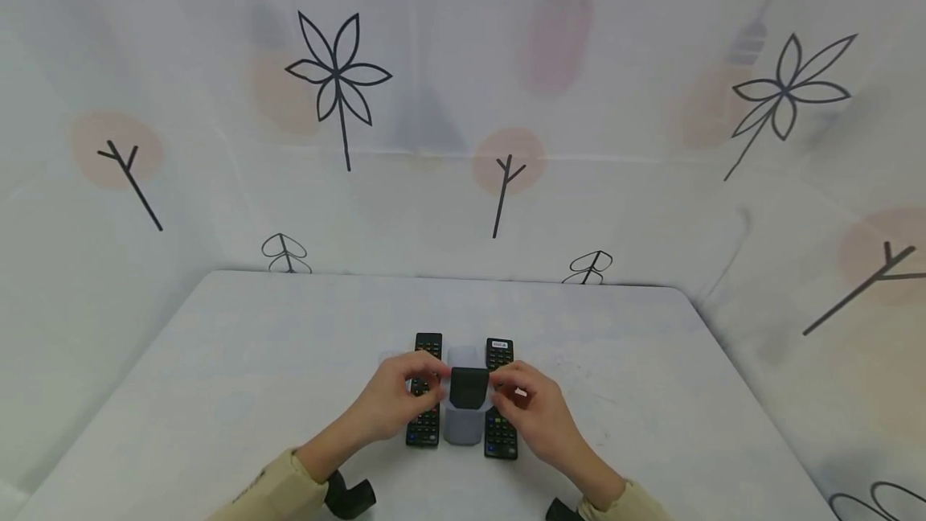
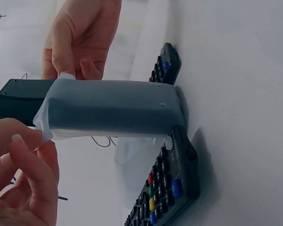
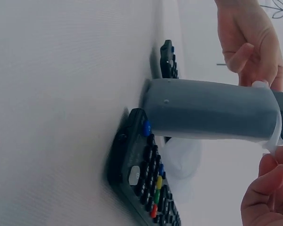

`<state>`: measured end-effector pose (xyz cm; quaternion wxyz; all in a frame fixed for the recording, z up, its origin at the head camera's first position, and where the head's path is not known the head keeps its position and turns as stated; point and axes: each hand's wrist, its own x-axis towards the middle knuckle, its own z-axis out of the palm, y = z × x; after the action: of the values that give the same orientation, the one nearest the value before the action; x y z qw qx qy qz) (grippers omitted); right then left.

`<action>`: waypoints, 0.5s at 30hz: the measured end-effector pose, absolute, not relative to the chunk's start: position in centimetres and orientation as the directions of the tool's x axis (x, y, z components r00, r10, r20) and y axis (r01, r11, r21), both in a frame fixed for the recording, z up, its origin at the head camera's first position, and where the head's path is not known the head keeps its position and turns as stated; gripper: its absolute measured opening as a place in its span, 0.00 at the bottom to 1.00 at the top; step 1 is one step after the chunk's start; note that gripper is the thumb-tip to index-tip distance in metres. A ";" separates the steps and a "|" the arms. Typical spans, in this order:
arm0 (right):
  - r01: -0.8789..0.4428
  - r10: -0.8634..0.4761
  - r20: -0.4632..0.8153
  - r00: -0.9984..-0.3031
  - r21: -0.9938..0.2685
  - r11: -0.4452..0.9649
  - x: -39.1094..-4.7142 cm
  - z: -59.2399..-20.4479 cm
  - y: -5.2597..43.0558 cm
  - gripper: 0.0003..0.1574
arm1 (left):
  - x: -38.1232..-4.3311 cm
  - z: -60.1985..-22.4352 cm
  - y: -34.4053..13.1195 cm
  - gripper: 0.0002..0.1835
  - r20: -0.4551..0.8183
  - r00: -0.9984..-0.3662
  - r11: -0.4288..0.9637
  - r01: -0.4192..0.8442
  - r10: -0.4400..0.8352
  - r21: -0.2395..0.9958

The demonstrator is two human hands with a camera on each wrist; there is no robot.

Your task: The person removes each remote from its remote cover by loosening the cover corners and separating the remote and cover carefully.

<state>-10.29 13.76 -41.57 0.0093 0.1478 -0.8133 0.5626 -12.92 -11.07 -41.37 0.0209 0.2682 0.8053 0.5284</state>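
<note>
A black remote control [image 1: 469,388] stands upright, partly inside a translucent soft sleeve [image 1: 463,427]. Its bare end sticks out at the top, and the sleeve's lower end is down at the table. My left hand [image 1: 405,392] pinches the left edge of the sleeve's opening between thumb and fingertips. On the opposite side, my right hand [image 1: 537,418] pinches the other edge the same way. The left wrist view shows the sleeve's rim [image 2: 43,123] pulled outward at the fingers. The sleeve covers most of the remote's body.
One black remote [image 1: 423,428] lies to the left of the sleeve and another [image 1: 501,439] to the right, both with buttons up. Behind the upright one is a second translucent sleeve [image 1: 463,355]. All are on a white table [image 1: 637,360] before a patterned curtain [image 1: 434,207].
</note>
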 end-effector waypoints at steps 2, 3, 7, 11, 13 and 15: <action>-0.241 -0.229 0.171 -0.958 -0.916 0.322 -10.3 -41.7 13.7 0.17 | -12.9 -41.5 -11.1 0.12 0.249 -0.856 0.307 0.412 0.454 0.858; -0.237 -0.228 0.168 -0.959 -0.916 0.324 -10.2 -41.7 13.7 0.17 | -12.9 -41.6 -11.1 0.12 0.250 -0.855 0.309 0.414 0.454 0.856; -0.230 -0.224 0.160 -0.961 -0.914 0.333 -10.2 -41.9 13.6 0.18 | -12.9 -41.8 -11.0 0.13 0.266 -0.845 0.309 0.436 0.464 0.845; -0.233 -0.225 0.162 -0.961 -0.910 0.343 -10.3 -42.1 13.6 0.17 | -12.9 -42.0 -11.0 0.14 0.268 -0.840 0.326 0.449 0.473 0.832; -0.230 -0.228 0.156 -0.961 -0.909 0.348 -10.3 -42.2 13.6 0.17 | -12.9 -42.1 -11.0 0.15 0.263 -0.840 0.335 0.449 0.474 0.828; -0.223 -0.229 0.147 -0.962 -0.908 0.355 -10.3 -42.2 13.6 0.16 | -12.9 -42.3 -11.0 0.15 0.265 -0.838 0.340 0.454 0.477 0.823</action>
<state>-10.26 13.60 -42.20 -0.0024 0.1374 -0.8230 0.5512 -12.92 -10.96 -42.29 0.0114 0.2843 0.8186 0.4990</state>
